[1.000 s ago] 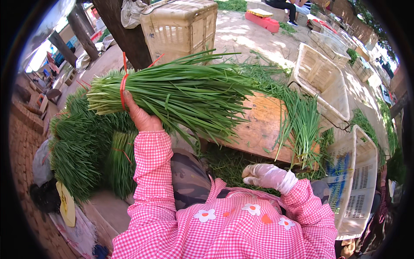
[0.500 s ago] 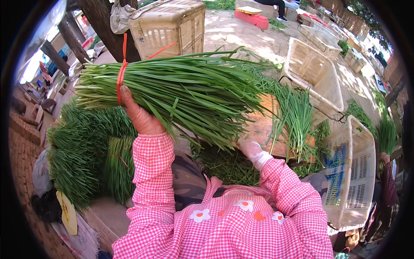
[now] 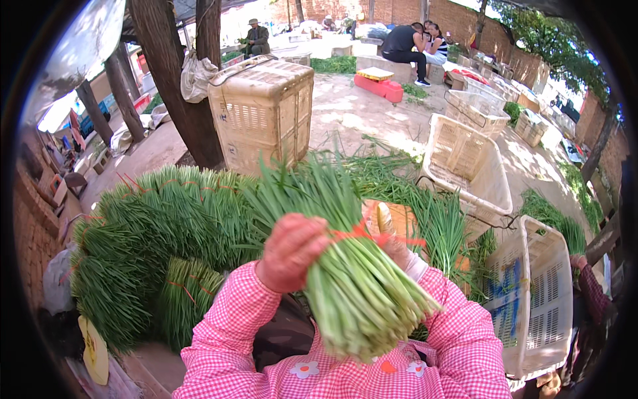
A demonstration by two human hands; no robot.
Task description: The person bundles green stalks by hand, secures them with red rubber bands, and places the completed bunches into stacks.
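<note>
A thick bundle of garlic chives point(image 3: 369, 292) is in front of my chest, its pale cut ends toward me and its green leaves pointing away. A red tie point(image 3: 352, 233) runs around it, with loose ends at the right. My left hand point(image 3: 292, 253) grips the bundle from the left, fingers closed and slightly blurred. My right hand point(image 3: 397, 243) is at the bundle's right side beside the tie, with a yellowish cover on one finger and white wrapping at the wrist. Its fingers are curled against the bundle, and their inner side is partly hidden.
Tied chive bundles point(image 3: 166, 219) are heaped at my left. Loose chives point(image 3: 444, 229) lie on a wooden board point(image 3: 402, 219) at the right. Plastic crates point(image 3: 465, 166) stand at the right, and an upturned crate point(image 3: 262, 113) is ahead beside a tree trunk point(image 3: 176, 86). People point(image 3: 415, 50) sit farther back.
The bundle has swung from lying crosswise at the upper left to pointing its cut ends at me. My right hand has come up to the tie. The view has tilted up.
</note>
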